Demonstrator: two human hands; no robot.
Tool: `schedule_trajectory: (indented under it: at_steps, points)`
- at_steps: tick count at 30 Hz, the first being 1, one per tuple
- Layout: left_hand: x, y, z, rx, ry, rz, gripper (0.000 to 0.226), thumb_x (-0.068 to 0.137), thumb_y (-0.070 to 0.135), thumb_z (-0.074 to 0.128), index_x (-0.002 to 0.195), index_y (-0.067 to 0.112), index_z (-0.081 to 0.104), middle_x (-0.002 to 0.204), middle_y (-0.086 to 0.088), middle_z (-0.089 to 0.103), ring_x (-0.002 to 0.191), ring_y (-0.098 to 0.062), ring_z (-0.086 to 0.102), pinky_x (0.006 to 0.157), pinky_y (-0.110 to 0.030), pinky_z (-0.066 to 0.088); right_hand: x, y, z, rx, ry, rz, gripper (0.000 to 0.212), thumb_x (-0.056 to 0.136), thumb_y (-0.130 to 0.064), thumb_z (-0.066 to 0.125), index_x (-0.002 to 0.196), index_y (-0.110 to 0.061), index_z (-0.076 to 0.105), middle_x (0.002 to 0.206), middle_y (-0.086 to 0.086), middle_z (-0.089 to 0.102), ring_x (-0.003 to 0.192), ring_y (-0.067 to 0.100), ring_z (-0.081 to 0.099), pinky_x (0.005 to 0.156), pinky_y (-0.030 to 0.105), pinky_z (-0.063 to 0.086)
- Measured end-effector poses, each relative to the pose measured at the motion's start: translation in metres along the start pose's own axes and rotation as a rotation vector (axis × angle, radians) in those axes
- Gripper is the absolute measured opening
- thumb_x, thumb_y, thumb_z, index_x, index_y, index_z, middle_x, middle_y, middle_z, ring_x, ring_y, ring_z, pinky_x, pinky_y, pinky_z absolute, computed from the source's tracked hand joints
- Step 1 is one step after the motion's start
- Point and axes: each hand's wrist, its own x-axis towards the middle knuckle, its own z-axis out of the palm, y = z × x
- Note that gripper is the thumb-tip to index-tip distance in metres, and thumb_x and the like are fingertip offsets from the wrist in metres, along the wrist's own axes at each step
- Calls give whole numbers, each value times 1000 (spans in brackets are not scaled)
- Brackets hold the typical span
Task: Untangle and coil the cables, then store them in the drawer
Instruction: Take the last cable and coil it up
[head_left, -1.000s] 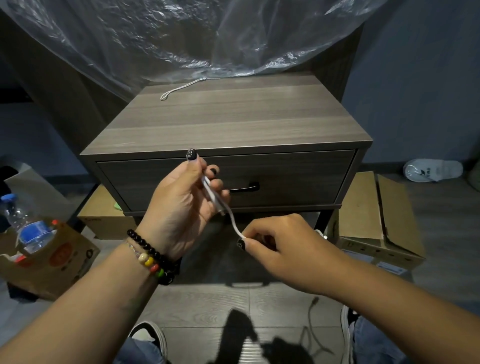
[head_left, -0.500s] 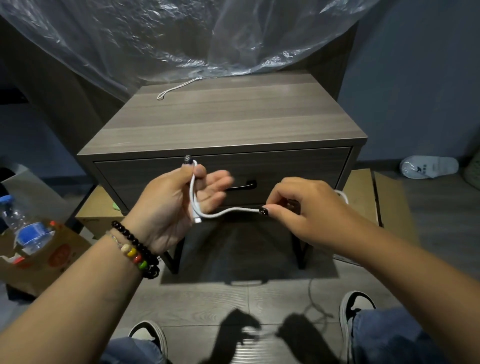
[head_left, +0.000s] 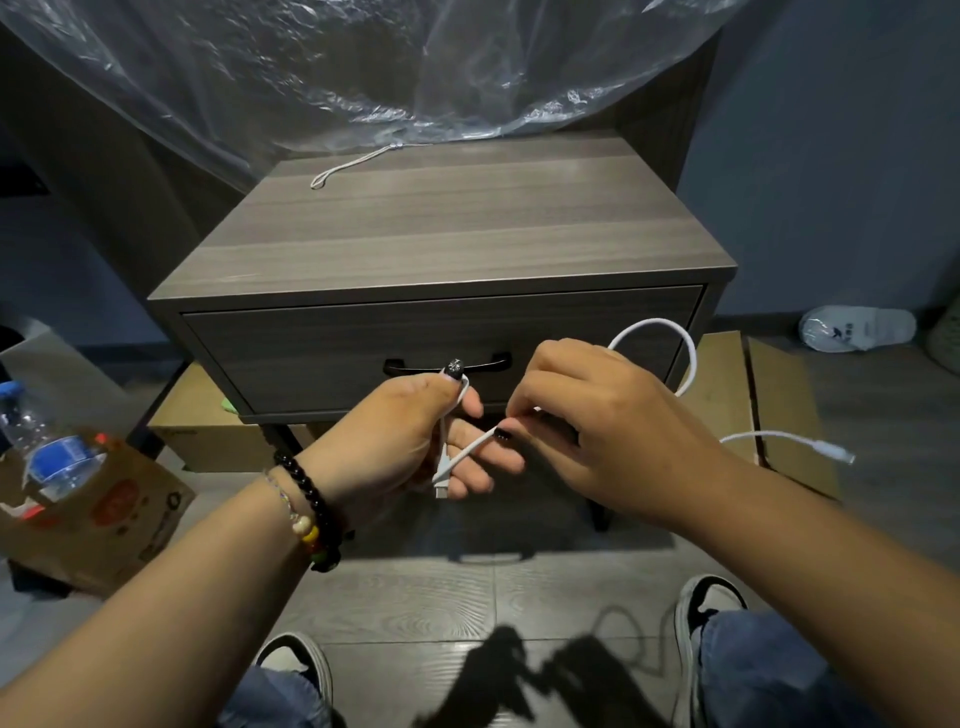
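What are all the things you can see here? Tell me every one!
white cable: 1, white, held in both hands in front of the drawer, loose end hanging right
string: 1, whitish, back of the nightstand top
nightstand: 1, grey-brown wood, centre
drawer: 1, grey-brown with black handle, closed
plastic sheet: 1, clear, behind the nightstand
cardboard boxes: 2, brown, on the floor either side under the nightstand
paper bag: 1, brown, left floor
water bottle: 1, clear with blue label, in the bag
slipper: 1, white, right floor
bracelets: black and coloured beads, left wrist
shoes: 2, black and white, bottom
left hand: grips the cable
right hand: pinches the cable
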Motion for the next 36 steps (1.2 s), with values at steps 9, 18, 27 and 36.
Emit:
schedule_trajectory:
  at_steps: [9,18,27,36]
  points:
    - [2,2,12,156,-112,25,41,104,26,26,88,0,54,41,-4,41,26,-8,24,35,-14,25,1,10,-10,34,17,-12,24,91,-32,60,84,-9,66,84,3,58,72,19,55,62,41,47]
    - [3,-4,13,96,-153,-22,41,102,21,32,64,13,44,58,-2,38,47,-10,41,45,-17,37,-2,29,-20,94,146,24,11,93,-7,58,96,-1,67,91,8,62,81,16,58,74,28,48]
    - [-5,3,-1,-6,-91,105,34,99,29,33,72,11,43,49,5,39,36,-6,33,40,-17,31,-6,40,-26,73,49,400,37,85,3,61,116,-18,66,99,-5,63,89,6,58,82,18,50]
    - [-10,19,3,-89,-196,149,31,86,35,42,63,16,49,51,1,25,42,-11,18,42,-20,20,-3,12,-5,86,88,434,55,85,-37,63,137,-30,48,129,1,34,124,16,34,106,36,33]
